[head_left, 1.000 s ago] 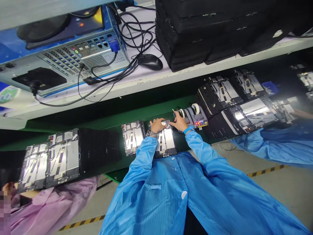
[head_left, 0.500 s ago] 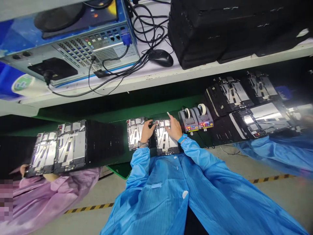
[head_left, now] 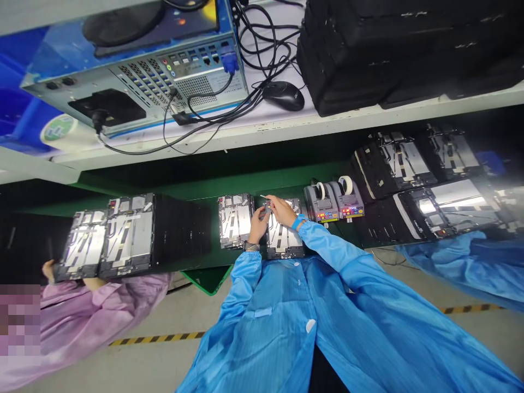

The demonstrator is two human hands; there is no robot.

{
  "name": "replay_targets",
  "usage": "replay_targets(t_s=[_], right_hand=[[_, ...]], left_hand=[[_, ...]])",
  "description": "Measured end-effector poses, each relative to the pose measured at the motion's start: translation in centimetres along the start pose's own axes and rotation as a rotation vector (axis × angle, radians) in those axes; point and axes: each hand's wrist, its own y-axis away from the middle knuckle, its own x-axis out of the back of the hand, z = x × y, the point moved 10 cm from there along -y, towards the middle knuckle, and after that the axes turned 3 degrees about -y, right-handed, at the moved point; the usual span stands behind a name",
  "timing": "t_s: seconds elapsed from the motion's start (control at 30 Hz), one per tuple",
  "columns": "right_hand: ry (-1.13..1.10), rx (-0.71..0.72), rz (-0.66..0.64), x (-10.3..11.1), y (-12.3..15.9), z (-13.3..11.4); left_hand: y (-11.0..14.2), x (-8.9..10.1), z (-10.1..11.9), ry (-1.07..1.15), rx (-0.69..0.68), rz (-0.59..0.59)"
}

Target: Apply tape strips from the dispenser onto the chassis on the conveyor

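Note:
An opened flat electronic device (head_left: 285, 240), silver with black parts, lies on the bench in front of me. My right hand (head_left: 283, 212) reaches over its upper part, closed on a thin white strip (head_left: 264, 196) that sticks out to the left. My left hand (head_left: 257, 225) is at the device's upper left edge, with its fingers curled together close to the right fingertips. Whatever the left fingers hold, if anything, is too small to make out. Left of that hand lies a second opened device (head_left: 234, 221).
Two tape dispensers (head_left: 324, 204) with white rolls stand at right. More opened devices (head_left: 452, 202) lie beyond, beside a co-worker's blue sleeve (head_left: 458, 262). At left a co-worker in pink (head_left: 123, 305) is by two devices (head_left: 126, 240). A shelf edge (head_left: 262, 131) runs above.
My right hand has shifted left over the device, its white strip now lying flatter and further left. My left fingers have drawn together near it. The whole view has shifted slightly.

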Motion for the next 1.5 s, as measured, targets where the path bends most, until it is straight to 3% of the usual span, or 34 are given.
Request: replay_targets(t_s=[0.13, 0.47, 0.63, 0.73, 0.9, 1.0, 1.07, 1.2, 1.27, 1.33, 1.4, 1.5], right_hand=[[0.056, 0.011, -0.021, 0.1, -0.2, -0.2], [0.054, 0.008, -0.098, -0.8, -0.4, 1.0], [0.005, -0.061, 0.005, 0.5, 0.7, 0.4], [-0.313, -0.210, 0.144, 1.1, 2.6, 0.3], [-1.286, -0.585, 0.122, -3.6, 6.6, 0.2], [-1.493, -0.680, 0.121, -5.1, 7.8, -0.2], [-1.355, -0.665, 0.179, -4.4, 7.8, 0.5], [-0.605, -0.405, 0.362, 0.9, 5.7, 1.3], [-0.311, -0.243, 0.293, 1.7, 3.6, 0.4], [-0.136, -0.132, 0.164, 1.1, 1.8, 0.0], [-0.033, -0.085, 0.075, 0.3, 0.8, 0.3], [0.005, -0.082, 0.057, 0.1, 0.6, 1.0]], left_hand=[[-0.1, -0.3, -0.4, 0.049, 0.014, -0.045], [-0.4, -0.2, -0.7, 0.026, 0.013, -0.024], [-0.6, 0.1, -0.1, -0.046, -0.027, 0.015], [-0.9, 0.2, 0.2, -0.054, -0.037, 0.017], [-1.0, 0.0, 0.4, 0.045, -0.006, -0.006], [-0.5, 0.8, 1.6, 0.051, -0.061, 0.071], [0.0, 1.3, 2.9, -0.035, -0.130, 0.131], [0.4, 0.7, 4.3, -0.164, -0.216, 0.096], [0.3, 0.5, 4.3, -0.171, -0.229, 0.075], [0.1, 0.5, 4.2, -0.170, -0.236, 0.063], [-0.1, 0.5, 4.2, -0.166, -0.233, 0.050], [-0.1, 0.6, 4.1, -0.136, -0.207, 0.059]])
